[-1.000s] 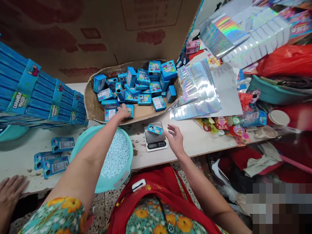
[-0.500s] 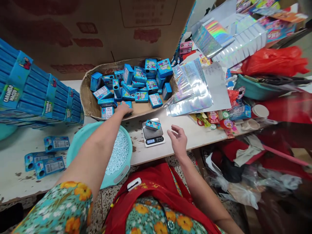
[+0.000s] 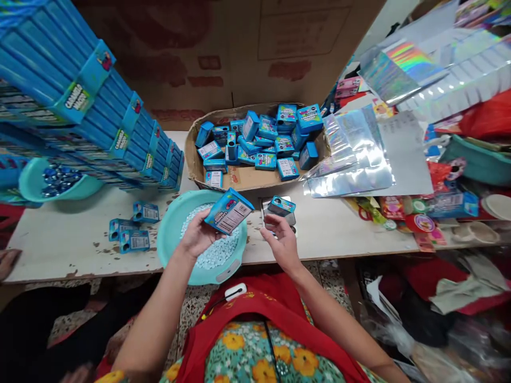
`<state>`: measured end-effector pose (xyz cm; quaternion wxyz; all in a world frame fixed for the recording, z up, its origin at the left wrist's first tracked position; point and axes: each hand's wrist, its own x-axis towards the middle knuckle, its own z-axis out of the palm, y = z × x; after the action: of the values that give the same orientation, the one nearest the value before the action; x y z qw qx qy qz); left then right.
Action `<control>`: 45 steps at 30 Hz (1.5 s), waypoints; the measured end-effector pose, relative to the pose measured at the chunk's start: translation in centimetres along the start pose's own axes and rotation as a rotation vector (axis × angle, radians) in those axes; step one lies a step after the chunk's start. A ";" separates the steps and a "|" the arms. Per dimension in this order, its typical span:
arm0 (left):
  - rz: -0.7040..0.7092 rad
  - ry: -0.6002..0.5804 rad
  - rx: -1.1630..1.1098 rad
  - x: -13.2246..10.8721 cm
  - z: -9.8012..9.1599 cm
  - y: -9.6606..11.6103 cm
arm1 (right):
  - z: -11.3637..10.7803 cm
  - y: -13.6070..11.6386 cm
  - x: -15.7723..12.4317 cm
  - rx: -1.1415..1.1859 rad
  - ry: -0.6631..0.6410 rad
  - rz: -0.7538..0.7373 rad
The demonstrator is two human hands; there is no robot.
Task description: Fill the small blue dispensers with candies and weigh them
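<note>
My left hand (image 3: pixel 199 238) is closed on the edge of a blue candy box (image 3: pixel 230 211), tilted with its printed label facing up. Below it sits a turquoise basin (image 3: pixel 166 234) of small pale-blue candies (image 3: pixel 217 254). My right hand (image 3: pixel 282 243) is open, its fingers curved and apart, over the front of a small digital scale (image 3: pixel 290 217). On that scale lies another blue box (image 3: pixel 281 205), just beyond my fingertips; whether they touch it I cannot tell. Behind both hands, a cut-down cardboard tray (image 3: pixel 239 180) holds a jumble of similar blue boxes (image 3: pixel 265 160).
Tall stacks of blue display packs (image 3: pixel 85 106) stand on the left. Several blue boxes (image 3: pixel 134 240) lie beside the basin. Holographic sheets (image 3: pixel 351 181) cover the right. A turquoise bowl (image 3: pixel 91 186) holds dark-blue wrapped pieces. Another person's hand (image 3: pixel 8 261) shows at the left edge.
My left hand has drawn back from the cardboard tray, bringing a blue box over the basin. My right hand has moved in over the scale's front. The view has swung left.
</note>
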<state>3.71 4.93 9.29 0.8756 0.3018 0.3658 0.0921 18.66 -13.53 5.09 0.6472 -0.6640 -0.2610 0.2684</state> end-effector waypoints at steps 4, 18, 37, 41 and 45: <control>-0.049 -0.075 -0.171 -0.9 -0.6 -3.9 | 2.2 -0.4 -0.2 0.184 -0.136 0.064; 0.089 0.291 0.546 4.4 -1.1 -4.4 | -16.9 7.3 -0.3 -0.431 0.661 0.019; 0.131 0.416 0.244 3.1 -1.8 -7.0 | -5.4 4.8 6.8 -0.492 0.108 -0.146; 0.311 0.369 -0.022 1.8 0.1 -5.2 | -2.3 -2.0 5.3 -0.546 -0.085 -0.301; 0.393 0.310 -0.332 2.2 1.3 -3.2 | 2.8 -4.5 5.1 -0.597 -0.260 -0.422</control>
<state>6.01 2.61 6.86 0.8120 0.2020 0.4097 0.3633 20.42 -7.82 9.41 0.4279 -0.7153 -0.5385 0.1233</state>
